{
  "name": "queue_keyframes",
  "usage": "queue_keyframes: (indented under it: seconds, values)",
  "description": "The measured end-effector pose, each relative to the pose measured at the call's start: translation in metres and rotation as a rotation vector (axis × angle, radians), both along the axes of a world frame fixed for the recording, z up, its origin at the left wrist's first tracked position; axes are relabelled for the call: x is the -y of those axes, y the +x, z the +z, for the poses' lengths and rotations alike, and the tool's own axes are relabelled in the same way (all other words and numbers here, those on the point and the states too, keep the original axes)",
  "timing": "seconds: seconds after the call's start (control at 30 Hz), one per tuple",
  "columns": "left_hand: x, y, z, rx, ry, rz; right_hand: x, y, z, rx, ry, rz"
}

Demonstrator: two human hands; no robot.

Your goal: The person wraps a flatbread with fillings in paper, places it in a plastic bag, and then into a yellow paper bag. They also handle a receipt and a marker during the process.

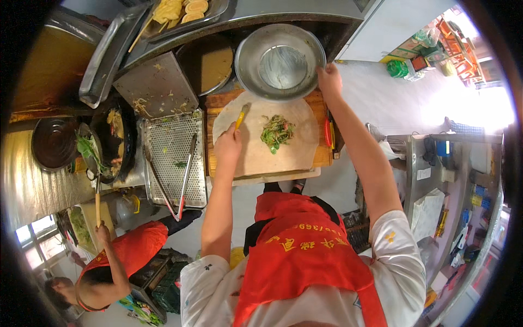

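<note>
My left hand grips the yellow handle of a small brush, its head over a round flatbread sheet. This pale sheet lies on a wooden board. A small heap of chopped, cooked greens sits on the sheet, right of the brush. My right hand holds the right rim of a wide steel bowl beyond the board's far edge; a thin whitish smear coats its bottom. Red and yellow handles stand at the board's right side.
Left of the board, metal tongs lie on a perforated steel tray. Farther left a co-worker holds a ladle with greens over a black wok. Skewered food lies on a tray at the top.
</note>
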State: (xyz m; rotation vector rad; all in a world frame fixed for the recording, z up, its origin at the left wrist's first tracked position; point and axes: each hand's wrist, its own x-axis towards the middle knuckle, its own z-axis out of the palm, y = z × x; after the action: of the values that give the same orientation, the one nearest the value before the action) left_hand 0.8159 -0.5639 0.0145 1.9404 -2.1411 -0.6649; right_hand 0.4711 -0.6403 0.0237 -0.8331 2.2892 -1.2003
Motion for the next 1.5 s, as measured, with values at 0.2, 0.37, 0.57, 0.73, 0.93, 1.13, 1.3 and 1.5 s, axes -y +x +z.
queue_keyframes:
  seconds: [0.2, 0.37, 0.57, 0.73, 0.93, 1.13, 1.3, 1.5]
  values:
    - [-0.027, 0.004, -0.032, -0.027, -0.209, -0.049, 0.049, 0.001, 0.004, 0.552, -0.185, -0.088]
    - [-0.045, 0.020, -0.044, 0.064, -0.312, -0.065, -0.021, 0.050, 0.006, 0.638, -0.512, -0.110]
    - [-0.062, 0.004, -0.047, 0.209, -0.347, -0.084, -0.252, 0.129, -0.080, 0.716, -0.117, -0.250]
    - [-0.118, 0.003, -0.084, 0.307, -0.235, -0.010, -0.278, 0.146, -0.118, 1.029, 0.209, -0.197]
    - [-0.204, 0.026, -0.082, 0.208, -0.159, 0.066, -0.270, 0.158, -0.135, 1.159, 0.197, -0.240]
    - [-0.224, -0.021, -0.046, -0.589, 0.171, 0.188, -0.297, 0.155, -0.146, 1.071, 0.010, 0.036]
    - [-0.192, -0.062, -0.062, -1.060, 0.842, 0.438, -0.283, 0.170, -0.143, 1.745, -0.312, -0.308]
    - [-0.232, 0.022, -0.039, -0.603, 0.819, 0.501, -0.278, 0.159, -0.162, 1.691, -0.140, -0.256]
